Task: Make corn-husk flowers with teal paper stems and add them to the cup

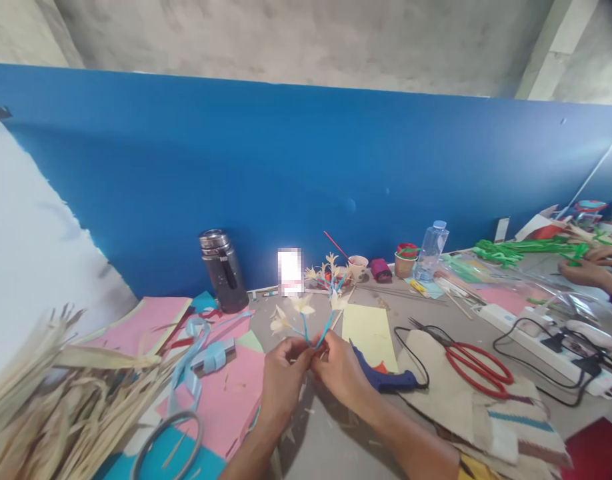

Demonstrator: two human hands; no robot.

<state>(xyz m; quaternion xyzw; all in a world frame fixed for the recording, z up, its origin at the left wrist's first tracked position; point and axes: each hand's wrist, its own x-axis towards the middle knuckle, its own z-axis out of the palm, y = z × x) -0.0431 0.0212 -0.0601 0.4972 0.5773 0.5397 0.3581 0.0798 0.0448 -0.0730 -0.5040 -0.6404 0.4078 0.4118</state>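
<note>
My left hand (287, 373) and my right hand (342, 365) meet at the middle of the table, both with fingers pinched closed. Between them they grip the blue-wrapped stems of pale handmade flowers (302, 306). One stem leans left out of my left fingers, and another blue stem (325, 329) slants up right from my right fingers. The stems' lower ends are hidden by my fingers. Just behind stands a cluster of similar cream flowers (332, 267); whether it joins the held stems I cannot tell. A blue glue gun (389, 380) lies beside my right hand.
Dried husks (101, 400), pink paper (231, 393) and a light-blue ribbon (189, 373) lie left. A dark thermos (223, 273) stands behind. To the right are red-handled scissors (479, 370), a power strip (541, 343) and a plastic bottle (432, 252). Another person's hand (581, 267) works far right.
</note>
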